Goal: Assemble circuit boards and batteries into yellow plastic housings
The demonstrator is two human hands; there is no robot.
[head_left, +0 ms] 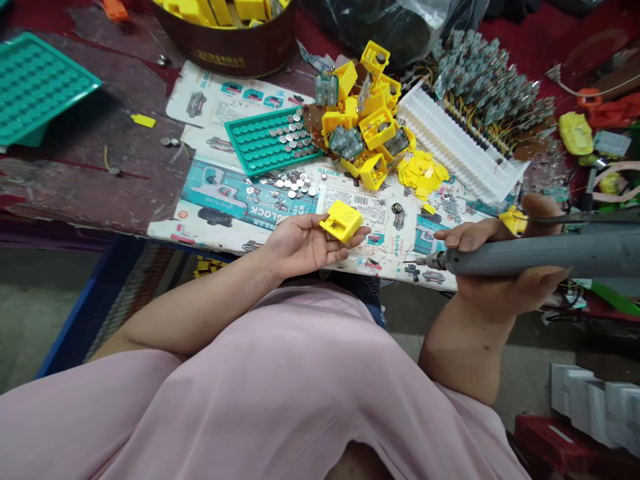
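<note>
My left hand (303, 244) lies palm up at the table's front edge and holds a small yellow plastic box (341, 221) with a perforated face between thumb and fingertips. My right hand (500, 257) is wrapped round a grey electric screwdriver (540, 254), whose bit points left toward the box, a short gap away. A small yellow piece (514, 220) sits by my right hand's fingers. Behind lie a heap of yellow housings with circuit boards (365, 120) and a green tray (273, 140) with round button cells, more of them loose (295, 185) in front of it.
A printed cardboard sheet (240, 207) covers the table. A white rack (457, 143) with wired boards stands at back right, a brown tub (235, 40) of yellow parts at back, another green tray (35, 87) at far left. Yellow scraps (423, 175) lie mid-table.
</note>
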